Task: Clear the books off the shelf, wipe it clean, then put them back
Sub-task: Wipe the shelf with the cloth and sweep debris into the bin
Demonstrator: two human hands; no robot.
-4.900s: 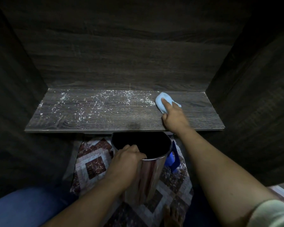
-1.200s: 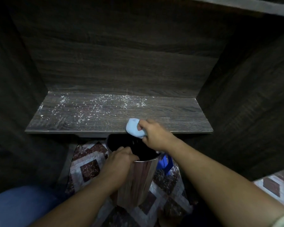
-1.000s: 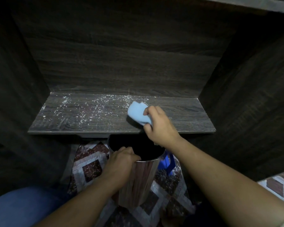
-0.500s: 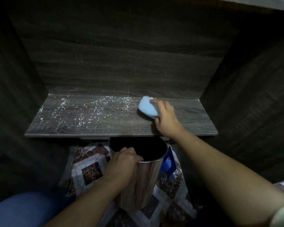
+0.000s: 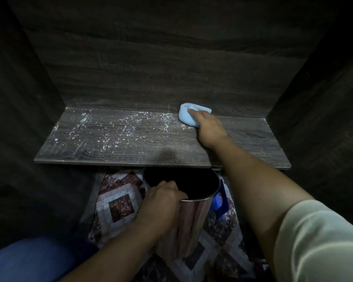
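The dark wooden shelf (image 5: pixel 243 145) holds no books. White crumbs (image 5: pixel 126 127) are scattered over its left and middle part. My right hand (image 5: pixel 209 129) presses a light blue sponge (image 5: pixel 189 117) onto the board against the back wall, right of centre. Just below the shelf's front edge, my left hand (image 5: pixel 161 204) grips the rim of a shiny metal bin (image 5: pixel 192 220), whose dark mouth opens upward.
Dark wooden side walls (image 5: pixel 318 110) and a back panel (image 5: pixel 161 74) box in the shelf. A patterned tiled floor (image 5: pixel 118 206) lies below, with a blue plastic object (image 5: pixel 219 202) behind the bin. My blue-clad leg (image 5: pixel 29 259) is at bottom left.
My right hand carried the sponge from above the bin's mouth up across the shelf to the back wall. My left hand kept its grip on the bin.
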